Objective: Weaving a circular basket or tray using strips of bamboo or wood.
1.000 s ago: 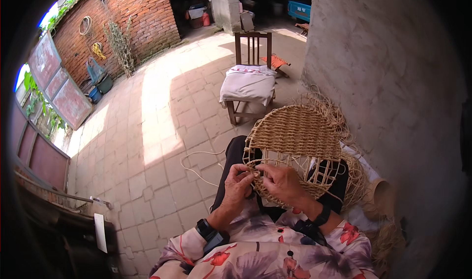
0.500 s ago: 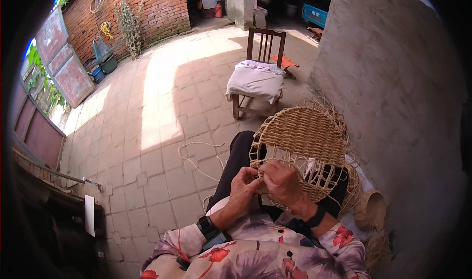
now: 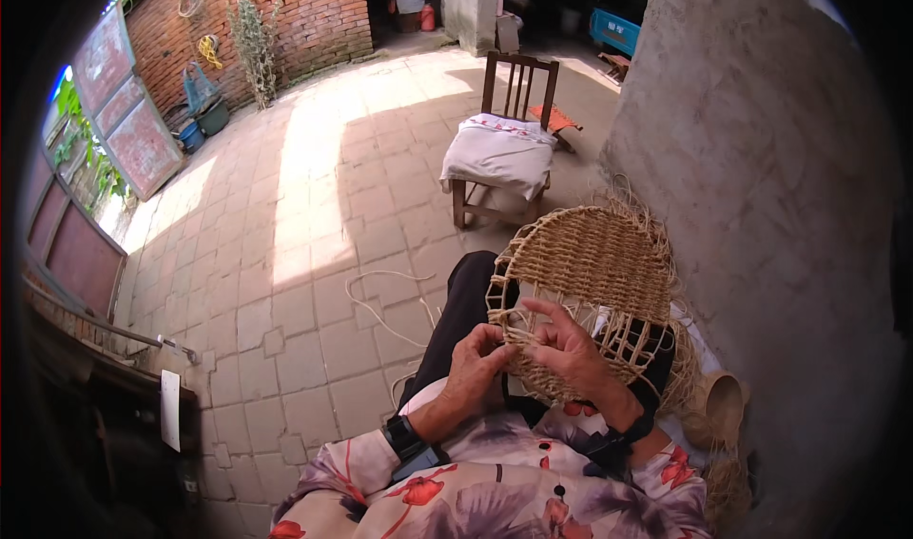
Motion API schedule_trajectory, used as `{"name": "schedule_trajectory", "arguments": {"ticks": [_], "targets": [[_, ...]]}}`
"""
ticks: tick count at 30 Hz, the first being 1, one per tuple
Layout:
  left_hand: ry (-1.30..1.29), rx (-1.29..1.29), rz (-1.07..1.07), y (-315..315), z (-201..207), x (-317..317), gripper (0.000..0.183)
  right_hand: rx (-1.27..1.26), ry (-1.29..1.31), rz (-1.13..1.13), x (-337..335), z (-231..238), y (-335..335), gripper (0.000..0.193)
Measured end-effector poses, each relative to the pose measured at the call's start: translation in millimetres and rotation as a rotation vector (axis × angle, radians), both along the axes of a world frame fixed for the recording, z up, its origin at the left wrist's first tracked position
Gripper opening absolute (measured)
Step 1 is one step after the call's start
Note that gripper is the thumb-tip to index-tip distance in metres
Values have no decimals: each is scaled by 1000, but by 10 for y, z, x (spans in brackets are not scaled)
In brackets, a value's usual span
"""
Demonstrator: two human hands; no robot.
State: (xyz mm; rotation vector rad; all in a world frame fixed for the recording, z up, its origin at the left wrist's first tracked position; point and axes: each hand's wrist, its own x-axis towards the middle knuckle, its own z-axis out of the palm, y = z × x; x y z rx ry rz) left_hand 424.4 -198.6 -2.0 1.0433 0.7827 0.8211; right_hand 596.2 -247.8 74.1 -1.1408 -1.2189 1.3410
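Note:
A half-round woven basket of tan straw cord (image 3: 590, 265) lies tilted on my lap. Its upper part is closely woven; lower down, bare cords leave open gaps. At the basket's left edge my left hand (image 3: 473, 360) pinches a cord, thumb and fingertips pressed together. Just right of it is my right hand (image 3: 573, 356), its index finger raised and its thumb stretched toward the left fingertips, with basket cords showing between them. The lower fingers of the right hand are partly hidden.
Loose straw cords (image 3: 683, 363) bunch right of the basket, beside the grey wall (image 3: 751, 178). A wooden chair with a white cloth (image 3: 499, 154) stands ahead, an orange folding stool (image 3: 563, 121) behind it. One long cord (image 3: 371, 309) curls on the paved floor at the left.
My right hand has loosened from a closed grip beside the left hand, shifting slightly right, and its index finger has lifted. The left hand keeps its pinch at the basket's edge.

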Motion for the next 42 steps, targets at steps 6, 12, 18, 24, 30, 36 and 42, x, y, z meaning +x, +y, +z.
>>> {"name": "schedule_trajectory", "arguments": {"ticks": [6,12,18,24,30,36,42], "targets": [[-18,-67,21,2,54,-46,16,-114,-428,-583,1572,54,-730,65],[-17,-105,-71,40,48,-18,15,-345,-383,-1110,3090,-509,-1915,32],[-65,-168,-86,35,145,-54,15,-692,-619,-964,3567,-834,-2272,50],[-86,-167,-109,32,193,-102,12,-549,-1650,-431,3026,-719,-1880,61],[-50,-134,-168,79,183,-93,14,-341,-203,-32,1215,14,-1008,30],[-63,-124,-185,100,148,-102,13,-347,483,136,310,-238,-586,71],[-46,-108,-200,107,173,-91,13,-173,744,1,267,-315,-378,46]]}}
